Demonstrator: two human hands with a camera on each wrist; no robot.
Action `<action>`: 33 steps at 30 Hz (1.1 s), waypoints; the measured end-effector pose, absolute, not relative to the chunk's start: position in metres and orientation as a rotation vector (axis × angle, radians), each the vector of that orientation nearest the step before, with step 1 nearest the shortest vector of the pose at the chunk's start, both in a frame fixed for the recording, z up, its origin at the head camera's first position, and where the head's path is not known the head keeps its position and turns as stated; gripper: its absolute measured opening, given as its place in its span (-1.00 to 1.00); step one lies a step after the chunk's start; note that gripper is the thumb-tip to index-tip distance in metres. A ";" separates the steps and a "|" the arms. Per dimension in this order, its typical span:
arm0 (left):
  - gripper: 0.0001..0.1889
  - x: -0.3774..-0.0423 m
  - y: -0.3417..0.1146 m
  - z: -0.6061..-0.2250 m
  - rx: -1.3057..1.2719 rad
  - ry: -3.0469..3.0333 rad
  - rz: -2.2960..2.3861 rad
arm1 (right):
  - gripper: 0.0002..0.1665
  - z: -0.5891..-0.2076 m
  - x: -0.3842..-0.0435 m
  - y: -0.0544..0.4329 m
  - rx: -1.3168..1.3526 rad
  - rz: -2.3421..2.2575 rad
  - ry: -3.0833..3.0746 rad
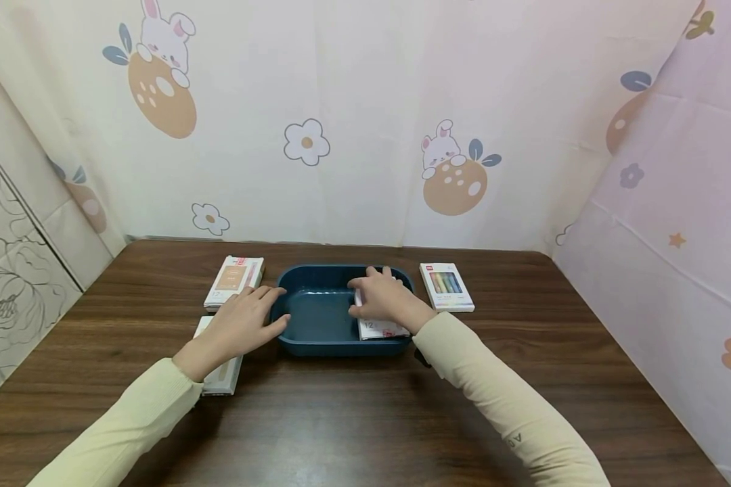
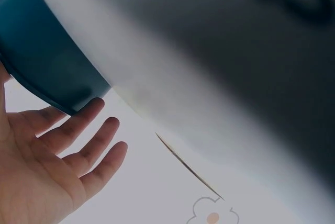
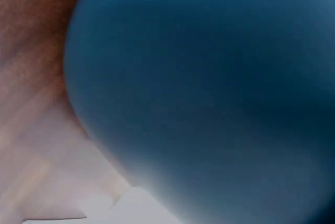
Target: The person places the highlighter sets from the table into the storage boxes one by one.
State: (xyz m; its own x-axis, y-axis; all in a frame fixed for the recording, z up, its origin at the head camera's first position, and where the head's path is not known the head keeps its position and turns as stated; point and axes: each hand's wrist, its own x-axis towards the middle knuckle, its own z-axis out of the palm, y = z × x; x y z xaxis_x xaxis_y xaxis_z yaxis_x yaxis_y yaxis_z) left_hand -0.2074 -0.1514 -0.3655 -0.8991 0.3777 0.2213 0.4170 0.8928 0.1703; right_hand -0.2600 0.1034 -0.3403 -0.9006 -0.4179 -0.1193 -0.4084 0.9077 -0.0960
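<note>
A dark blue tray (image 1: pixel 317 348) sits on the table. Inside its right end lies a white box (image 1: pixel 380 330) with "12" printed on it. My right hand (image 1: pixel 382 297) is over this box, fingers spread across it and hiding most of its top; whether the fingertips press on it I cannot tell. My left hand (image 1: pixel 240 328) is at the tray's left end, with fingers loosely extended by the rim. In the left wrist view, the left fingertips (image 2: pixel 91 106) are at the tray's edge. The right wrist view shows mostly the tray's blurred blue wall (image 3: pixel 183 103).
Left of the tray lies a white box with a tan panel (image 1: pixel 231 277). Another white box (image 1: pixel 224 379) is partly under my left wrist. Right of the tray lies a white box with a picture of coloured sticks (image 1: pixel 446 284). A patterned curtain (image 1: pixel 365 189) hangs behind the table.
</note>
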 end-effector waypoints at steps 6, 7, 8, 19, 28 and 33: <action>-0.43 -0.207 -0.151 -0.366 -0.614 -2.875 -0.316 | -0.39 -0.348 -0.260 0.103 -0.624 -0.106 2.919; -0.43 -0.207 -0.151 -0.366 -0.614 -2.875 -0.316 | -0.38 -0.350 -0.261 0.103 -0.622 -0.102 2.915; -0.43 -0.207 -0.151 -0.366 -0.615 -2.873 -0.314 | -0.38 -0.351 -0.261 0.104 -0.619 -0.099 2.913; -0.44 -0.207 -0.151 -0.366 -0.616 -2.869 -0.310 | -0.36 -0.359 -0.264 0.103 -0.584 -0.103 2.890; -0.44 -0.207 -0.152 -0.366 -0.611 -2.869 -0.306 | -0.37 -0.361 -0.262 0.103 -0.594 -0.082 2.892; -0.44 -0.207 -0.151 -0.365 -0.603 -2.883 -0.308 | -0.37 -0.360 -0.262 0.104 -0.622 -0.078 2.896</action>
State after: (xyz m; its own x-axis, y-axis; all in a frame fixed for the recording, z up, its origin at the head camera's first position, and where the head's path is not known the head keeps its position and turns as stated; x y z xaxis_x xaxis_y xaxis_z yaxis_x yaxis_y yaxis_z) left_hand -0.2070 -0.1508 -0.3655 -0.9016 0.3744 0.2166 0.4117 0.8964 0.1643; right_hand -0.2624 0.1041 -0.3600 -0.8967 -0.4120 -0.1621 -0.4027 0.9111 -0.0883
